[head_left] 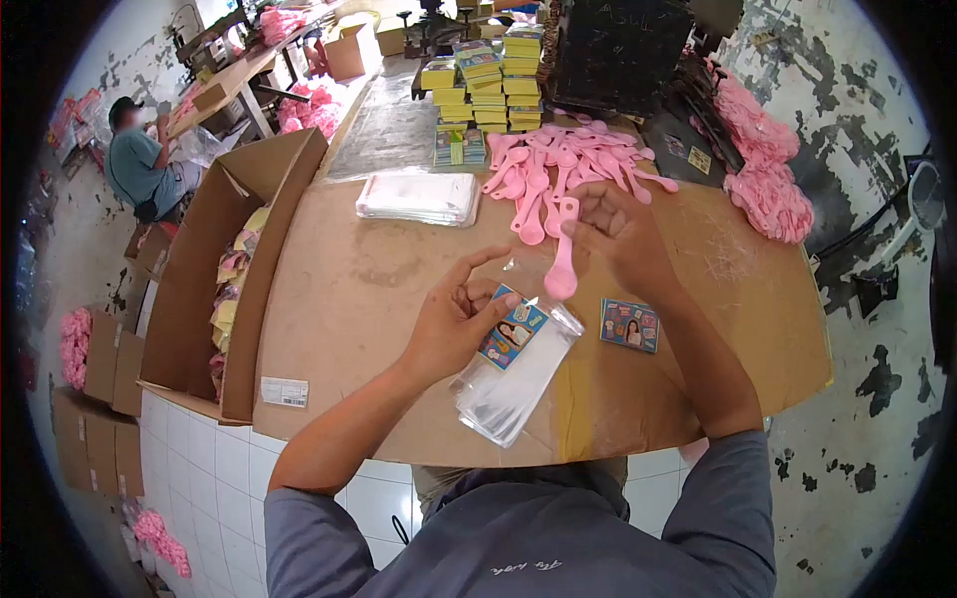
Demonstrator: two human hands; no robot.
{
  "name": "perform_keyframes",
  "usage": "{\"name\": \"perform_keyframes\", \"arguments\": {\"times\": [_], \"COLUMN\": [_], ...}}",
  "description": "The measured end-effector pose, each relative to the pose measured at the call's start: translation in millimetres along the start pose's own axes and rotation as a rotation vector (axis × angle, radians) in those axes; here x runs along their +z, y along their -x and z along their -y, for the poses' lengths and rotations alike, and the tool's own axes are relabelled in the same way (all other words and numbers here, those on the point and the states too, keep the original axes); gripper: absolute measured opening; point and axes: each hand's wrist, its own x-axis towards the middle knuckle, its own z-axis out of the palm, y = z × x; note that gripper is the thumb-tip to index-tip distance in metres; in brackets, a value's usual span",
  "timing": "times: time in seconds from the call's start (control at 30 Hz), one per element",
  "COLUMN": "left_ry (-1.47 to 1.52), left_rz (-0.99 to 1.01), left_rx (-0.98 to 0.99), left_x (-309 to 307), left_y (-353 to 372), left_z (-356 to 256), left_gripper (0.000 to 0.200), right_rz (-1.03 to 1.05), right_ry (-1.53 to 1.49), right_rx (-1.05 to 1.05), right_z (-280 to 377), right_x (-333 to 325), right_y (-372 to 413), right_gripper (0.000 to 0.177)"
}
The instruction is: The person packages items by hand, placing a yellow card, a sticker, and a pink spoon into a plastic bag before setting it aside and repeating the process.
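Note:
My left hand (454, 324) is closed on a clear plastic bag (528, 271), with the thumb over a blue printed card (511, 334) that seems to lie inside it. A loose stack of clear bags (510, 399) rests on the table under that hand. Between the fingers of my right hand (620, 237) is a pink plastic spoon (562, 267), its bowl pointing down near the bag's upper end. Just beyond lies a heap of pink spoons (568, 159). A small pile of printed cards (629, 326) sits below my right hand.
Banded card stacks (488, 90) stand at the back, near a dark metal machine (620, 55). A pack of clear bags (417, 199) lies left of the spoons. An open carton (289, 179) with filled packets flanks the table's left. Another person (142, 164) sits farther left.

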Motion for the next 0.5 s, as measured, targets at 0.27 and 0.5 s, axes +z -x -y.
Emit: {"name": "perform_keyframes", "arguments": {"times": [0.27, 0.5], "left_ry": [0.008, -0.110], "left_rz": [0.026, 0.008], "left_rx": [-0.089, -0.108], "left_x": [9, 7], "left_y": [5, 4], "left_z": [9, 6], "left_gripper": [0.030, 0.030], "right_rz": [-0.072, -0.080], "right_ry": [-0.116, -0.094], "right_rx": [0.067, -0.109], "right_z": [38, 23], "right_x": [18, 18], "right_y": [30, 36], "right_gripper": [0.036, 0.037]}}
